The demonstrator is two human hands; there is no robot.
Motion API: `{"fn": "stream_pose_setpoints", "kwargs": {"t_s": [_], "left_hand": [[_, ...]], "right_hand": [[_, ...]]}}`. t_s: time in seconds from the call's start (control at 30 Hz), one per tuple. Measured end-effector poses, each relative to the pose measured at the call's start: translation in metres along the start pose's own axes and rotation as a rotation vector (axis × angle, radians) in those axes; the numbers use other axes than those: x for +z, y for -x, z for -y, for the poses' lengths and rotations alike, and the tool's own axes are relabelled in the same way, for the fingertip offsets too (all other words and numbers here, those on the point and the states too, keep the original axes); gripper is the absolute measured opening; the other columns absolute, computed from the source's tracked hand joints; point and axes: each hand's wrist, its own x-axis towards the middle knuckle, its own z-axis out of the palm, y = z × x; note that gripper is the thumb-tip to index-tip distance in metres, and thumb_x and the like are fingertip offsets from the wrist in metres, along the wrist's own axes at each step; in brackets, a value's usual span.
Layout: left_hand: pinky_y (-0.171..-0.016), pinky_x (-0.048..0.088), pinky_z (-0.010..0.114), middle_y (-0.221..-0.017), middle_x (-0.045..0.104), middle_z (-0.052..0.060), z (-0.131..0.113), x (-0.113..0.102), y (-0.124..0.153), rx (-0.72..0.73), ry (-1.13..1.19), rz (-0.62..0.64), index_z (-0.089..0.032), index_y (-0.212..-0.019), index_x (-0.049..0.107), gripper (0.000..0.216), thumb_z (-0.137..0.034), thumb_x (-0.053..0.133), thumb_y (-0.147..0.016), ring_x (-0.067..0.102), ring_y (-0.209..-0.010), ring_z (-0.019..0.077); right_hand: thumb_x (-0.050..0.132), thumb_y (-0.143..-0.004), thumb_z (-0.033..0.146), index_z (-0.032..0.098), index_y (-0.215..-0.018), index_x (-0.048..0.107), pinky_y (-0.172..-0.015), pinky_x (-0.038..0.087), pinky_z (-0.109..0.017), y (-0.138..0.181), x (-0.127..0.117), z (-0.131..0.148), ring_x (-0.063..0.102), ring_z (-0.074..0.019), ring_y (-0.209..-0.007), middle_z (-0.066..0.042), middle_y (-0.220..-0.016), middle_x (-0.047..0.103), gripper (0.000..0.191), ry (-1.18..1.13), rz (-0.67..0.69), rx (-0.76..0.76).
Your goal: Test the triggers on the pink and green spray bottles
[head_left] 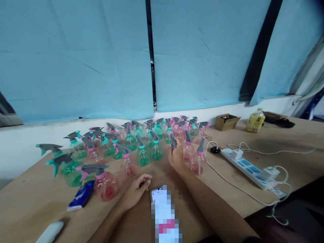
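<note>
My right hand (176,156) is closed around the grey-topped head of a spray bottle (173,140); its body is mostly hidden behind the hand. My left hand (136,190) is low at the table, loosely bent, thumb and fingers apart, holding nothing. Just right of it lies a phone (156,193) with a lit, partly pixelated screen. A pink spray bottle (197,162) and another pink one stand right of my right hand. To its left are a green spray bottle (156,151) and a second green one (143,155). Nearest my left hand stands a pink spray bottle (128,166).
Several more pink and green spray bottles fill the table's back and left. A blue packet (81,196) lies beside a pink bottle (106,185). Rightward are a power strip (249,168) with white cables, a cardboard box (226,123) and a yellow drink bottle (255,121).
</note>
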Motion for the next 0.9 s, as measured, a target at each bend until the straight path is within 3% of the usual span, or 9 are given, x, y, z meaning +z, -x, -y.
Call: {"fn": "stream_pose_setpoints", "kwargs": {"t_s": [0.17,0.33,0.63,0.9], "left_hand": [[-0.076,0.043,0.028,-0.075,0.059,-0.002,0.001,0.001,0.0,0.005,0.003,-0.011,-0.023,-0.111,0.062,0.035,-0.049,0.045,-0.094,0.058,-0.076,0.0177],[-0.076,0.043,0.029,-0.074,0.057,-0.003,0.001,0.002,-0.001,-0.005,0.012,-0.01,-0.023,-0.112,0.061,0.034,-0.048,0.047,-0.094,0.058,-0.076,0.0179],[-0.079,0.043,0.028,-0.079,0.059,-0.002,0.005,0.003,-0.001,0.015,0.006,-0.014,-0.023,-0.107,0.062,0.03,-0.045,0.047,-0.095,0.058,-0.08,0.0178],[-0.078,0.042,0.029,-0.078,0.058,-0.002,0.0,0.002,0.001,0.0,-0.016,-0.004,-0.023,-0.108,0.063,0.032,-0.047,0.046,-0.095,0.057,-0.08,0.0184]], "right_hand": [[0.049,-0.081,0.02,0.009,-0.145,0.03,-0.103,0.038,-0.056,0.006,0.003,-0.007,0.044,-0.0339,-0.125,-0.022,-0.136,0.045,0.068,0.089,0.085,-0.098],[0.056,-0.071,0.021,0.006,-0.145,0.025,-0.104,0.035,-0.059,0.009,0.0,-0.007,0.039,-0.0374,-0.126,-0.023,-0.132,0.042,0.081,0.093,0.137,-0.077],[0.055,-0.075,0.017,0.01,-0.137,0.032,-0.105,0.04,-0.052,0.009,0.009,-0.016,0.042,-0.032,-0.125,-0.019,-0.126,0.039,0.066,0.006,0.125,0.029],[0.052,-0.074,0.008,0.016,-0.135,0.035,-0.108,0.04,-0.048,0.008,0.01,-0.025,0.043,-0.0273,-0.13,-0.018,-0.132,0.044,0.065,-0.098,0.145,0.017]]}}
